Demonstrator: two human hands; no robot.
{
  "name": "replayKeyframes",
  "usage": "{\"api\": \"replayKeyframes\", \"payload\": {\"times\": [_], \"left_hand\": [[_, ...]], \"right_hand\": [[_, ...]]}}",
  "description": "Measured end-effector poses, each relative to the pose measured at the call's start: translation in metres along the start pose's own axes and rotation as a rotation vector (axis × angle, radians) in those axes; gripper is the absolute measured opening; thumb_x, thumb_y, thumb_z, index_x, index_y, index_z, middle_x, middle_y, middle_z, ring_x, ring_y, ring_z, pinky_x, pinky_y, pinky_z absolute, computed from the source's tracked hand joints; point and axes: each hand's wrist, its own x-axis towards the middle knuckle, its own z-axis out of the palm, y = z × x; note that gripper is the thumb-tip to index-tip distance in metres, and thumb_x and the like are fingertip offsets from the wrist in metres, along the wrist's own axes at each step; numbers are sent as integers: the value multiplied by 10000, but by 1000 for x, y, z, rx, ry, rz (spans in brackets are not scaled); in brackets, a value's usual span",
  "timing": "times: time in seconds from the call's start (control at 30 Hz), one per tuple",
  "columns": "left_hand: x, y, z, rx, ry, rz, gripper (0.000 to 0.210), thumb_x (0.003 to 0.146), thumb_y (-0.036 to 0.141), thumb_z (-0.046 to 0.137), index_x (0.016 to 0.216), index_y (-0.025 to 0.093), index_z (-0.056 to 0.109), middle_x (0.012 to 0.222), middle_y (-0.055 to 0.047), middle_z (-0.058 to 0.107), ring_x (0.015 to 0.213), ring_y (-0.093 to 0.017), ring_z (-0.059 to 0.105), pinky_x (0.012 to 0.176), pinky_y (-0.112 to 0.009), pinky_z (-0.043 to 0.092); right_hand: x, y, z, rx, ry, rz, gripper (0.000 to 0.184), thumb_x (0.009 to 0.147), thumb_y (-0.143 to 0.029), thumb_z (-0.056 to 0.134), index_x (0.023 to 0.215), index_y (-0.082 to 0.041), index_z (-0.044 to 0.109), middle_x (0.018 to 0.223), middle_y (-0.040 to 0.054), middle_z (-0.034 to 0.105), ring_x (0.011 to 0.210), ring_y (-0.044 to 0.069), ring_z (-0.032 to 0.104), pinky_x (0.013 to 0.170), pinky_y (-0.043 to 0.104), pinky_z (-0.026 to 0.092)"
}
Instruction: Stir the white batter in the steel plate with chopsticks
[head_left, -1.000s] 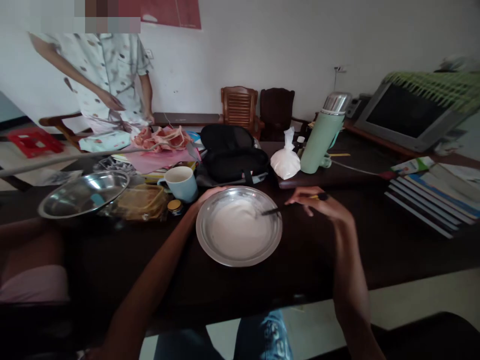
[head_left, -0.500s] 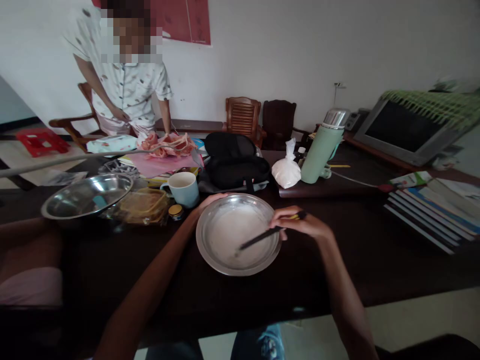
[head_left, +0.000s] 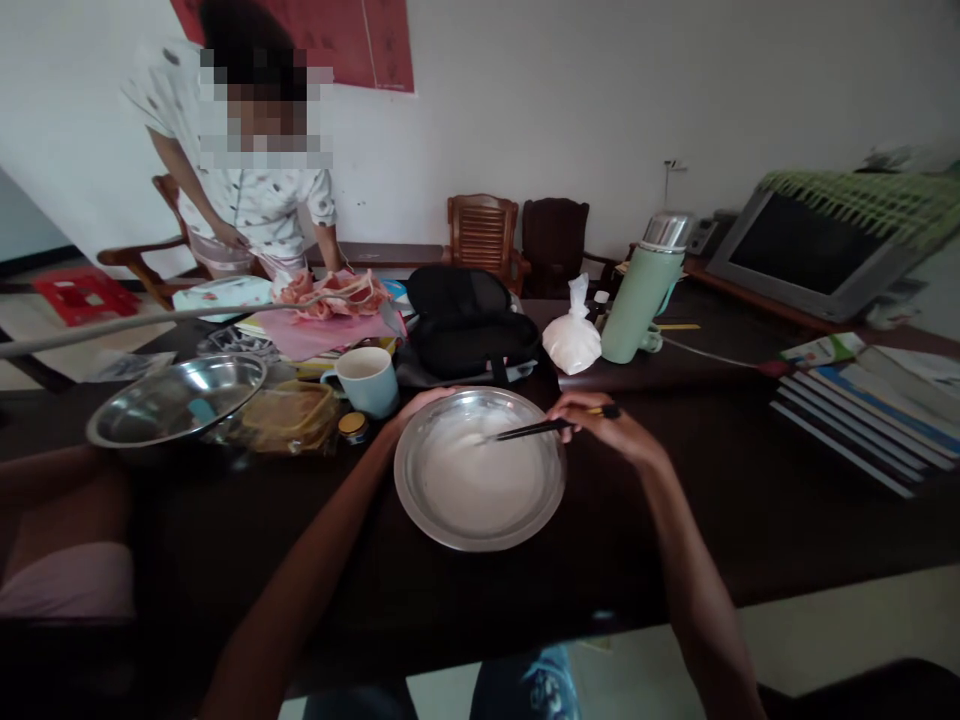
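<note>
A round metal plate (head_left: 409, 500) holding a white batter sits on the dark table (head_left: 750, 520) in front of me. My left hand (head_left: 415, 405) grips the plate's far left rim. My right hand (head_left: 596, 425) pinches dark chopsticks (head_left: 525, 431) whose tips dip into the batter at the plate's far side.
A blue mug (head_left: 366, 379), a small jar (head_left: 351, 426), a yellow box (head_left: 289, 416) and a steel bowl (head_left: 176, 397) stand at left. Behind the plate lie a black bag (head_left: 465, 320), a white plastic bag (head_left: 572, 339) and a green thermos (head_left: 640, 290). Books (head_left: 862, 400) lie at right. A person (head_left: 247, 200) stands at the far left.
The chopsticks swept from the plate's right edge to its near left, then back up to the far side. My left hand stayed on the rim.
</note>
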Motion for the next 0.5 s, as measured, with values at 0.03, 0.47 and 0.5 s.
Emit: {"api": "replayKeyframes", "payload": {"times": [0.03,0.47,0.5], "left_hand": [[-1,1,2,2,25,-22,322,901,152,407,1064,126,683,642,-20,701,630,-174,622,718,-283,441],[6,-3,-8,-7,61,-70,302,873,205,479,1089,147,682,639,-14,698,589,-169,616,687,-283,461],[8,-4,-10,-7,39,-62,296,858,215,507,1091,160,681,660,-15,704,608,-173,625,690,-286,464]], "right_hand": [[-3,1,-5,-9,29,12,198,851,-320,557,796,-164,664,693,13,670,539,111,561,613,271,426],[-8,-1,-11,-32,-26,25,220,847,-362,581,803,-161,660,698,23,657,522,112,538,597,275,447],[-9,-2,-11,-3,-99,32,229,843,-369,586,795,-158,658,753,34,674,509,104,533,588,276,451]]}}
